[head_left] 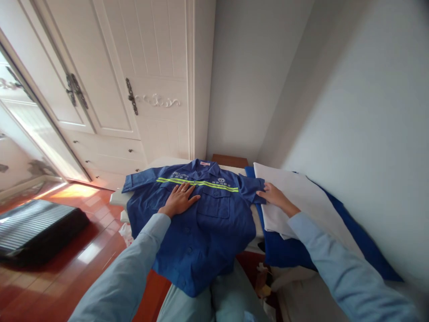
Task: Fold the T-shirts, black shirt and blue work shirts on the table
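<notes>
A dark blue short-sleeved work shirt point(214, 235) lies spread front side up, its collar pointing away from me. A yellow-green reflective stripe and white printing cross its chest. My left hand point(181, 200) rests flat on the chest just below the stripe, fingers spread, with a ring on one finger. At the cuff of the sleeve on the right, my right hand point(275, 197) pinches the sleeve's edge between thumb and fingers. The shirt's lower hem hangs over the near edge, above my legs.
White cloth point(301, 197) lies on blue cloth point(284, 252) to the right, against the grey wall point(368, 112). A white wardrobe point(161, 53) stands behind on the left. A black ribbed case point(36, 228) lies on the reddish wooden floor point(97, 250).
</notes>
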`<action>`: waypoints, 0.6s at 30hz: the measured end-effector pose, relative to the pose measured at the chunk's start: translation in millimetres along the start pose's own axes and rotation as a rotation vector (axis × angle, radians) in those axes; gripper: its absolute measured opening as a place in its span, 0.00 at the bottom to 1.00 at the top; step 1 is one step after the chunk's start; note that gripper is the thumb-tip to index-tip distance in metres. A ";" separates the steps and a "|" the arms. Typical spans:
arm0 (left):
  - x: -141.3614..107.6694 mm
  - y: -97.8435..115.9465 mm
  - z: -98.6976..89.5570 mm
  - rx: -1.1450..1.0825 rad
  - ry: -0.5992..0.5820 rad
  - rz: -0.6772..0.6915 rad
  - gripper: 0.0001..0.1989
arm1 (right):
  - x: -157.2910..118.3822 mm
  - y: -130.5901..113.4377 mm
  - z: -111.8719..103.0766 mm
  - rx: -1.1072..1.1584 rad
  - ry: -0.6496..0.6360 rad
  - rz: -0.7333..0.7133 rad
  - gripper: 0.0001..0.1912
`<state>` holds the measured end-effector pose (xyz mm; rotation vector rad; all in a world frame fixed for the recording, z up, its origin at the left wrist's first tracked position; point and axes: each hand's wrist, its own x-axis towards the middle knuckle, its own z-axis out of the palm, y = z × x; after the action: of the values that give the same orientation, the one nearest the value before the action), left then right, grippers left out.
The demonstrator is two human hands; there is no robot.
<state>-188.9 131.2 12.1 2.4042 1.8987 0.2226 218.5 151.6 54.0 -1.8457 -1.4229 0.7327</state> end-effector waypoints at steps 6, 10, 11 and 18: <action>-0.2 1.9 -0.9 -0.016 0.028 -0.008 0.38 | 18.9 -17.9 -3.2 0.161 -0.056 0.292 0.08; 0.4 0.3 1.5 -0.027 0.040 -0.002 0.37 | 21.3 -17.2 -7.7 0.152 -0.114 0.333 0.11; 0.5 -0.3 2.3 -0.026 0.043 -0.001 0.37 | 21.4 -16.5 -7.7 0.162 -0.126 0.336 0.12; 1.7 -2.5 4.2 -0.031 0.053 0.005 0.36 | 24.4 -5.2 -5.2 0.270 -0.010 0.280 0.16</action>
<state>-190.3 133.6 7.7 2.4069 1.8967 0.3172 225.4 175.3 60.6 -1.8444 -1.0224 1.0193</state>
